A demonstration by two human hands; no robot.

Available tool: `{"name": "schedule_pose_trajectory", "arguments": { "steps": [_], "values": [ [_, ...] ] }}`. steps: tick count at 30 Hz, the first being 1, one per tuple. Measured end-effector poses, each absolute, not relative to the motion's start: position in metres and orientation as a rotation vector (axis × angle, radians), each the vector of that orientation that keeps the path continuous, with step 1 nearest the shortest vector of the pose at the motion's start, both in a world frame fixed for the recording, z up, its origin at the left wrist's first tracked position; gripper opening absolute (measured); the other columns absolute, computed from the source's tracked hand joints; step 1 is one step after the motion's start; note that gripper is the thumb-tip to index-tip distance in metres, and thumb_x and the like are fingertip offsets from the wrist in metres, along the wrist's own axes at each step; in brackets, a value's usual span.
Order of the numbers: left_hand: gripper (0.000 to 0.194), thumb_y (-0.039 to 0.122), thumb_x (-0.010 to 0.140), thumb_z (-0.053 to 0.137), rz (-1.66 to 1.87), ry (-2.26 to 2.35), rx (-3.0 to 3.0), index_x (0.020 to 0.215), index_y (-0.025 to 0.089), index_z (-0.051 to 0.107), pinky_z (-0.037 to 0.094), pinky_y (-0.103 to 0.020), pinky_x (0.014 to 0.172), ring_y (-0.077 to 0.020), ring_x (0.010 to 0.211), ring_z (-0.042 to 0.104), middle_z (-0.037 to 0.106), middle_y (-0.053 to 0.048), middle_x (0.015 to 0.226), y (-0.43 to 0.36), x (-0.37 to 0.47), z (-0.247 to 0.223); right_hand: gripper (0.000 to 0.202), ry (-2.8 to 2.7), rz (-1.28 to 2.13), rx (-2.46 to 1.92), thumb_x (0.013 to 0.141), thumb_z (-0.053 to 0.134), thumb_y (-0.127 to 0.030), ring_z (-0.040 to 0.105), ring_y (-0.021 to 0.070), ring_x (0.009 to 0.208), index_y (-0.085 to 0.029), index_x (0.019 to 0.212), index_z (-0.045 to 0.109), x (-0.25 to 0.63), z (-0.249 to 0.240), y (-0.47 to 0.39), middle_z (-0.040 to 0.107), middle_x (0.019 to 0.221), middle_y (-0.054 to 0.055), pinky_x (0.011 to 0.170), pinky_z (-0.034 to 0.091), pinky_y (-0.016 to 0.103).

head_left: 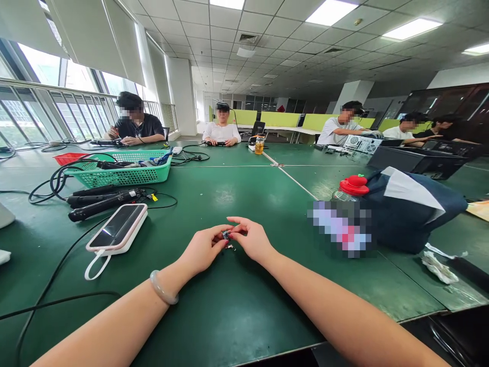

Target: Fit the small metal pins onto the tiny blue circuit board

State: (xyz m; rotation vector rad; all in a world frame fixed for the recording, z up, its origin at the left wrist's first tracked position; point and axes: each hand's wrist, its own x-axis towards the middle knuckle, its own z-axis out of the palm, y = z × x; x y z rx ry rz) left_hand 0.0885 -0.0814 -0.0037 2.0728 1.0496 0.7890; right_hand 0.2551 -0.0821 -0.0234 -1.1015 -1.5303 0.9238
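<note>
Just below the frame's centre, the fingers (219, 246) of the left hand (203, 248) and right hand (251, 239) pinched a small dark part (225, 235) above the green surface (229, 311), where a loosened grip could have dropped it among loose bits (231, 247).

1. I can't tell what the tiny part (226, 235) is; fingers (219, 244) hide some of it.
2. Blurry squares (340, 227) hide something near the red-topped bottle (353, 185).
3. The left edge cuts off a white thing (5, 216).
</note>
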Motion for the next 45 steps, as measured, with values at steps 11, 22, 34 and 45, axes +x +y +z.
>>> {"name": "schedule_pose_trajectory", "arguments": {
  "steps": [11, 22, 34, 45],
  "values": [
    [0.030, 0.022, 0.072, 0.050, 0.834, 1.049, 2.131, 0.101, 0.020, 0.057, 0.043, -0.021, 0.058, -0.0111, 0.058, 0.051, 0.053, 0.003, 0.064, -0.085, 0.088, 0.000, 0.048, -1.439, 1.197, -0.953, 0.063, 0.064, -0.016, 0.059, 0.0125, 0.067, -0.020, 0.110, 0.054, 0.252, -0.026, -0.080, 0.060, 0.069, -0.004, 0.070, 0.049, 0.028],
    [0.029, 0.022, 0.069, 0.048, 0.820, 1.130, 2.096, 0.095, 0.019, 0.061, 0.039, -0.021, 0.055, -0.0109, 0.055, 0.046, 0.048, 0.004, 0.060, -0.076, 0.084, -0.004, 0.033, -1.740, 0.895, -1.317, 0.069, 0.064, -0.019, 0.054, 0.0112, 0.062, -0.021, 0.101, 0.057, 0.263, -0.022, -0.080, 0.060, 0.068, -0.004, 0.062, 0.043, 0.025],
    [0.024, 0.034, 0.072, 0.052, 0.817, 1.266, 2.034, 0.092, 0.022, 0.062, 0.042, -0.023, 0.061, -0.0130, 0.061, 0.052, 0.056, 0.003, 0.065, -0.067, 0.079, -0.014, 0.007, -2.288, 0.291, -1.431, 0.077, 0.062, -0.020, 0.054, 0.0155, 0.075, -0.021, 0.072, 0.066, 0.259, -0.022, -0.085, 0.060, 0.076, 0.002, 0.066, 0.039, 0.026],
    [0.023, 0.036, 0.069, 0.059, 0.776, 1.261, 1.965, 0.086, 0.021, 0.056, 0.046, -0.025, 0.065, -0.0142, 0.066, 0.057, 0.060, 0.003, 0.069, -0.065, 0.078, -0.016, 0.011, -2.281, 0.263, -1.403, 0.080, 0.053, -0.012, 0.050, 0.0130, 0.071, -0.018, 0.072, 0.057, 0.259, -0.031, -0.082, 0.056, 0.075, 0.001, 0.064, 0.035, 0.023]
  ]
}}
